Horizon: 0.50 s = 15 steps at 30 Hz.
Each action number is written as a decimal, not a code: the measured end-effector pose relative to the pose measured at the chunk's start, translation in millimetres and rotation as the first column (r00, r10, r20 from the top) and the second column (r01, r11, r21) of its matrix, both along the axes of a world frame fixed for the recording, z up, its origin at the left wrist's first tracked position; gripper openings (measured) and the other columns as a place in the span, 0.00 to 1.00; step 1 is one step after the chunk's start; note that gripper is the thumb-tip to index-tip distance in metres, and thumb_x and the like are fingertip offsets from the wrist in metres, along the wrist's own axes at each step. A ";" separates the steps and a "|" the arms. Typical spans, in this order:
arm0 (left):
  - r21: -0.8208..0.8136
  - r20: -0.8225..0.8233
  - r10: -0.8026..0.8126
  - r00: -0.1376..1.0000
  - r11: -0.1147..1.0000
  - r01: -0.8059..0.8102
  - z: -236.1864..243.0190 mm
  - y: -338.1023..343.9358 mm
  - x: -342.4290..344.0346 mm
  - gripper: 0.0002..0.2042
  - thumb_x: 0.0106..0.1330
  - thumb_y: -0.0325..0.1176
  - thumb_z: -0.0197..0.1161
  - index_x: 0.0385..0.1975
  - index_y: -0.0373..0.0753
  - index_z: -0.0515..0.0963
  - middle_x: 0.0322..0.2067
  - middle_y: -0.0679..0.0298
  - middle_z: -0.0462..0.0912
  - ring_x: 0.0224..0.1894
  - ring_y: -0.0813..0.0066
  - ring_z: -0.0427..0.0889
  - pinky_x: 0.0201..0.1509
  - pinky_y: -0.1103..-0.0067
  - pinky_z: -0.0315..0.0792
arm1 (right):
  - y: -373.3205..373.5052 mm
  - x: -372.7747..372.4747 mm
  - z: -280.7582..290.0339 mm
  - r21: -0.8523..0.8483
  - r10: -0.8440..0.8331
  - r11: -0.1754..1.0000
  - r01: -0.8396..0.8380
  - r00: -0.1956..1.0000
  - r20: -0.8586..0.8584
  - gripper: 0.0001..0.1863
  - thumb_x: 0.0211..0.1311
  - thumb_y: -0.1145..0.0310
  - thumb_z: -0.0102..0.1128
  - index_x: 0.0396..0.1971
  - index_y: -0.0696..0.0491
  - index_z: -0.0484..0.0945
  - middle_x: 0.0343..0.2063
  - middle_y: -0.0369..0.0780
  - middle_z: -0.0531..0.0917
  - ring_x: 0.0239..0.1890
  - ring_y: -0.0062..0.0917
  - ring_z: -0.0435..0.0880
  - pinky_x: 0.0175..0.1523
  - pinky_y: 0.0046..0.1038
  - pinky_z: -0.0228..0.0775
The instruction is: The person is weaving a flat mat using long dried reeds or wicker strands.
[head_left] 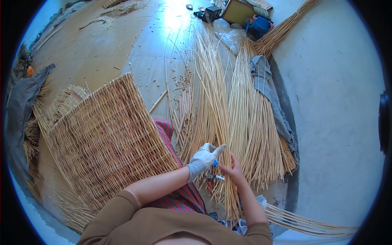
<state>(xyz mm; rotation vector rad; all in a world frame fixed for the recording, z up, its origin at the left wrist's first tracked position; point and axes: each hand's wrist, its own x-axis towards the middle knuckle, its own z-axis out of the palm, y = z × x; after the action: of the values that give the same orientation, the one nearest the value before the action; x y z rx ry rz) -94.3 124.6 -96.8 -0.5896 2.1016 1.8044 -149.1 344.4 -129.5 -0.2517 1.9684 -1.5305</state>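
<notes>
My left hand (pixel 205 159), in a white glove with a grey cuff, lies against the left side of a bundle of long pale wicker rods (pixel 220 118). One gloved digit crosses over the rods; the others curl out of sight. Just below, my bare right hand (pixel 234 170) grips the same bundle from its right side, its thumb across the front. Between and under my hands show a small blue piece (pixel 215 163), a short white-ended piece (pixel 220 177) and a red-handled tool (pixel 210 183), partly hidden by the rods.
A large woven wicker panel (pixel 110 143) stands tilted at left, beside a red striped cloth (pixel 177 200). More rod bundles (pixel 255 134) lie at right under a grey cloth (pixel 269 90). Cut bits litter the floor (pixel 102 53). Farther off are a plastic bag (pixel 226 34) and blue container (pixel 261 25).
</notes>
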 end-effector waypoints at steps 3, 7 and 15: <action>0.255 -0.117 0.142 0.983 0.961 -0.108 -21.6 20.7 -6.2 0.56 0.64 0.66 0.74 0.78 0.29 0.54 0.65 0.46 0.77 0.59 0.55 0.83 0.58 0.65 0.80 | 14.2 51.1 39.5 -0.116 -0.026 0.993 0.039 0.993 0.111 0.42 0.60 0.73 0.75 0.72 0.55 0.62 0.44 0.41 0.85 0.34 0.22 0.86 0.40 0.25 0.82; 0.568 -0.076 0.285 0.955 0.800 -0.193 3.9 23.0 -0.1 0.49 0.64 0.54 0.79 0.76 0.33 0.58 0.59 0.52 0.81 0.59 0.62 0.85 0.55 0.71 0.83 | 12.2 82.5 58.1 -0.240 -0.021 0.969 0.060 0.987 0.162 0.44 0.59 0.73 0.74 0.74 0.50 0.60 0.41 0.39 0.84 0.32 0.21 0.84 0.38 0.24 0.80; 0.911 -0.168 0.320 0.932 0.412 0.023 7.5 13.8 -1.5 0.33 0.69 0.32 0.76 0.71 0.43 0.66 0.47 0.58 0.87 0.46 0.65 0.90 0.52 0.61 0.88 | 0.0 98.9 53.1 -0.197 0.199 0.967 -0.164 0.965 0.173 0.54 0.62 0.72 0.74 0.81 0.45 0.46 0.38 0.37 0.80 0.34 0.22 0.82 0.41 0.27 0.78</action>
<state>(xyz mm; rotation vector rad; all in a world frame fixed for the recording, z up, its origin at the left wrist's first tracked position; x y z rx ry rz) -95.7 138.3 -89.3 -0.1586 0.8298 2.8955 -50.2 344.4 -76.4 -0.3385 1.6126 -1.5524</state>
